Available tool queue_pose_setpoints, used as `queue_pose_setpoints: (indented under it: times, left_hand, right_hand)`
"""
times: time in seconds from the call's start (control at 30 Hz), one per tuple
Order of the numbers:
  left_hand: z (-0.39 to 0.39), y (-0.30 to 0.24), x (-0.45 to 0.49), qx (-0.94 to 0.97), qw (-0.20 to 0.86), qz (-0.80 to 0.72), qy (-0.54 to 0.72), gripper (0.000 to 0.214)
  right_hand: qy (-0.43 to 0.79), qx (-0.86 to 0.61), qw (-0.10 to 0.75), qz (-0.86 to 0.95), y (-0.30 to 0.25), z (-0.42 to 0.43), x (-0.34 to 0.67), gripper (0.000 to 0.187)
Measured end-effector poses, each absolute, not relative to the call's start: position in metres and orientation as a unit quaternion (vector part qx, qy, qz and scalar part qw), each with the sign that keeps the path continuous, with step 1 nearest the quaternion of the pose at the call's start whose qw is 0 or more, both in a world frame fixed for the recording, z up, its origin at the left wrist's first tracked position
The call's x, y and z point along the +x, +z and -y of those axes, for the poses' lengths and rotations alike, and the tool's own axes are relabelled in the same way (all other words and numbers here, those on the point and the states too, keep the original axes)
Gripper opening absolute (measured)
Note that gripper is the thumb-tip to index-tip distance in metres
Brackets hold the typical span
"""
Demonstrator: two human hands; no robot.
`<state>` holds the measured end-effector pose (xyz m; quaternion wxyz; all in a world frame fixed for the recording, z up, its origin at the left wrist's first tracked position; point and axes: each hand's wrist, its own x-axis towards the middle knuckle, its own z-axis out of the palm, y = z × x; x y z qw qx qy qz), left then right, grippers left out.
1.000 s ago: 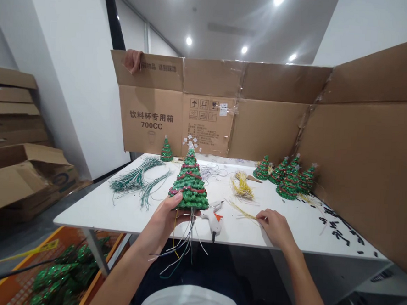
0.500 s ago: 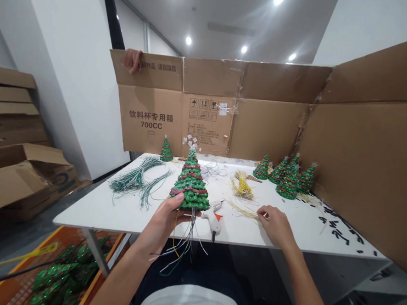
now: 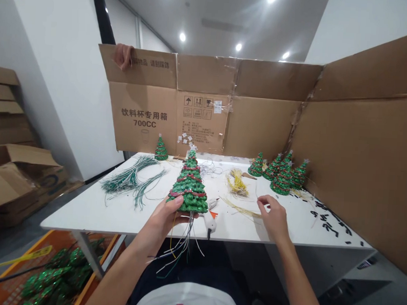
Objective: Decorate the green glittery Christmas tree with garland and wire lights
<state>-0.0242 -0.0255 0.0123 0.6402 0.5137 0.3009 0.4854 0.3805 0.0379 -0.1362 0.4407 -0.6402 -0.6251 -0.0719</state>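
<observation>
My left hand (image 3: 159, 223) grips the base of a glittery green Christmas tree (image 3: 188, 184) with red garlands, held upright above the near table edge. Thin wires (image 3: 180, 245) hang from under the tree. My right hand (image 3: 271, 216) hovers just above the white table (image 3: 117, 209), fingers pinched on a thin pale strand (image 3: 256, 190) that rises from it. Loose yellow strands (image 3: 241, 210) lie just left of that hand. A white glue gun (image 3: 209, 218) with an orange trigger lies between my hands.
A bundle of green wires (image 3: 129, 179) lies at the left. A yellow strand bunch (image 3: 236, 182) sits mid-table. Several small trees (image 3: 280, 175) stand at the back right, one tree (image 3: 161, 149) at the back left. Cardboard walls (image 3: 206, 106) enclose the table. An orange crate (image 3: 54, 277) of trees is on the floor.
My right hand lifted off the table slightly and drew back, pinching up a thin strand. The view shifted a little; my left hand keeps holding the tree.
</observation>
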Motion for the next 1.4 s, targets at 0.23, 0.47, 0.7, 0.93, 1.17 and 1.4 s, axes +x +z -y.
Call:
queue_pose_setpoints:
  times: [0.23, 0.47, 0.7, 0.93, 1.17, 1.4]
  left_hand:
    - [0.030, 0.006, -0.018, 0.539, 0.626, -0.305, 0.474, 0.065]
    - [0.047, 0.010, -0.007, 0.561, 0.619, -0.301, 0.460, 0.063]
    - [0.053, 0.000, 0.002, 0.614, 0.597, -0.306, 0.416, 0.071]
    - [0.065, 0.005, 0.007, 0.710, 0.447, -0.359, 0.409, 0.068]
    - [0.071, 0.002, 0.015, 0.743, 0.373, -0.361, 0.421, 0.072]
    - [0.070, -0.009, 0.017, 0.785, 0.246, -0.374, 0.428, 0.086]
  right_hand:
    - [-0.094, -0.592, 0.580, 0.552, -0.113, -0.024, 0.371, 0.029]
    - [-0.016, -0.528, 0.686, 0.500, -0.069, 0.001, 0.340, 0.031]
    - [0.263, -0.396, 0.695, 0.539, -0.026, 0.043, 0.286, 0.025]
    - [0.403, -0.322, 0.707, 0.484, -0.006, 0.068, 0.238, 0.017]
    - [0.480, -0.292, 0.743, 0.364, 0.000, 0.077, 0.232, 0.033]
    - [0.478, -0.322, 0.740, 0.346, -0.005, 0.080, 0.230, 0.040]
